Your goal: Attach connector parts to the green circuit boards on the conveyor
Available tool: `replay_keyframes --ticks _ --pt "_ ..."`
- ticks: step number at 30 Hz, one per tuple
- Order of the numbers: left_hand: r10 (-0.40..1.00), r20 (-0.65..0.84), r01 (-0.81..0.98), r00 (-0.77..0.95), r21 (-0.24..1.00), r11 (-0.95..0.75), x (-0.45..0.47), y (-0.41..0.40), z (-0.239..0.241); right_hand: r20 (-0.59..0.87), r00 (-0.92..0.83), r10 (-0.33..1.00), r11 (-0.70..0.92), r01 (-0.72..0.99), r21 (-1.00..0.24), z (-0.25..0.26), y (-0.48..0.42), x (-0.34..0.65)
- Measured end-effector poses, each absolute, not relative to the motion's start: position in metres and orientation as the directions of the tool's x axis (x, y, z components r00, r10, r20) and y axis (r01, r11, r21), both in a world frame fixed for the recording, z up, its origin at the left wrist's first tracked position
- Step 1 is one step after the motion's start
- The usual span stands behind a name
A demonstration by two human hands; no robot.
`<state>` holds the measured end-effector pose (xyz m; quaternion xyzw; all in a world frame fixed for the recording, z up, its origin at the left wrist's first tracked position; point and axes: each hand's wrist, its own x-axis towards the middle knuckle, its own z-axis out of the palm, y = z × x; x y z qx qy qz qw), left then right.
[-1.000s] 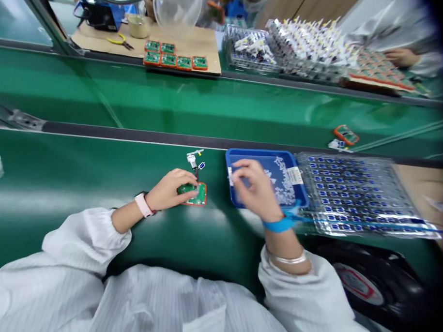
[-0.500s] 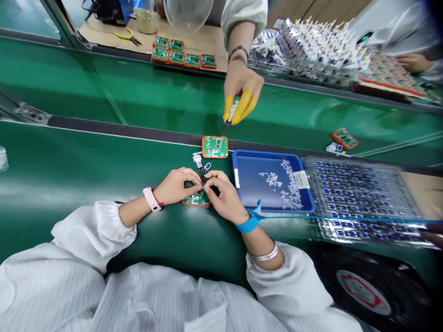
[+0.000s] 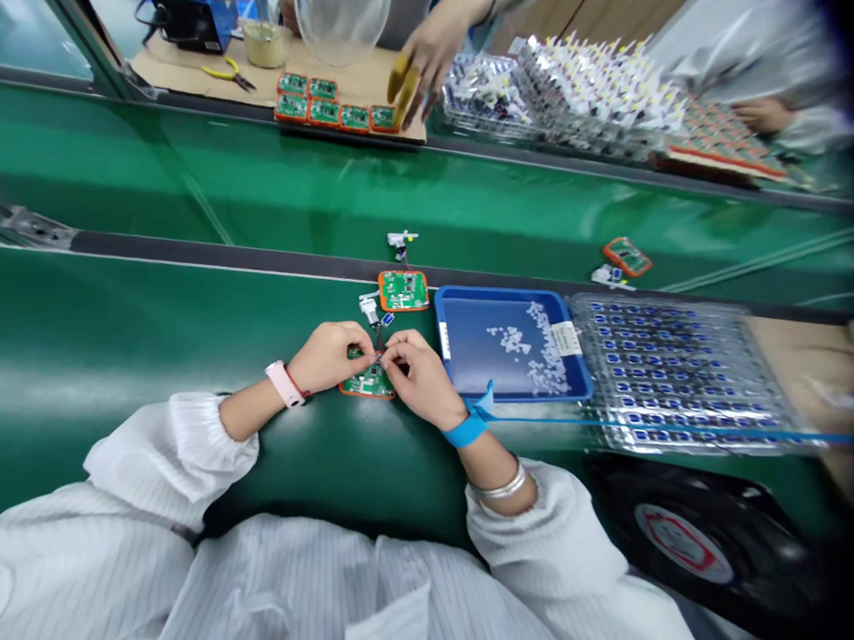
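My left hand [image 3: 330, 357] and my right hand [image 3: 423, 380] meet fingertip to fingertip over a green circuit board [image 3: 368, 386] with an orange rim, flat on the bench. Both are closed in a pinch on thin dark wires [image 3: 379, 338]; the wire ends are hidden by the fingers. These wires lead up to a small white and silver part [image 3: 370, 311], beside which lies a small blue-faced piece [image 3: 387, 319]. Just beyond, a second orange-rimmed board [image 3: 404, 290] rests at the bench's far edge, with another white part [image 3: 400, 240] wired to it.
Right of my hands is a blue tray [image 3: 445, 375] with small clear bits. Clear plastic trays [image 3: 688, 376] of blue-faced parts stand beyond it. A blue cord [image 3: 543, 420] runs from my right wrist. Across the divider, a co-worker's hand [image 3: 432, 54] reaches towards several boards [image 3: 323, 110].
The co-worker's hand has let go of a white part by the second board and drawn back to the row of boards. My hands keep their pinch; the view has shifted slightly.
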<state>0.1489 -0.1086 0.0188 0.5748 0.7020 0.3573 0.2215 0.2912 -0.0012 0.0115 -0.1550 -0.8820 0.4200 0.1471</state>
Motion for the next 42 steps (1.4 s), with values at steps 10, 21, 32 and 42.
replay_keyframes --ticks 10,21,32,42 --pt "0.993 0.088 0.873 -0.073 0.488 0.021 0.154 -0.129 0.015 0.303 -0.633 0.712 0.68 0.516 -0.522 0.007 0.149 0.375" --pt "0.994 0.08 0.848 -0.068 0.53 0.016 0.154 -0.127 0.014 0.211 -0.706 0.676 0.701 0.527 -0.481 -0.015 0.159 0.376" --pt "0.941 0.236 0.593 -0.243 0.804 -0.048 0.162 -0.116 0.017 0.318 -0.826 0.465 0.66 0.084 -0.746 0.027 0.028 0.313" --pt "0.936 0.15 0.499 -0.319 0.866 0.031 0.16 -0.117 0.014 0.206 -0.872 0.444 0.538 0.076 -0.839 0.006 -0.003 0.298"
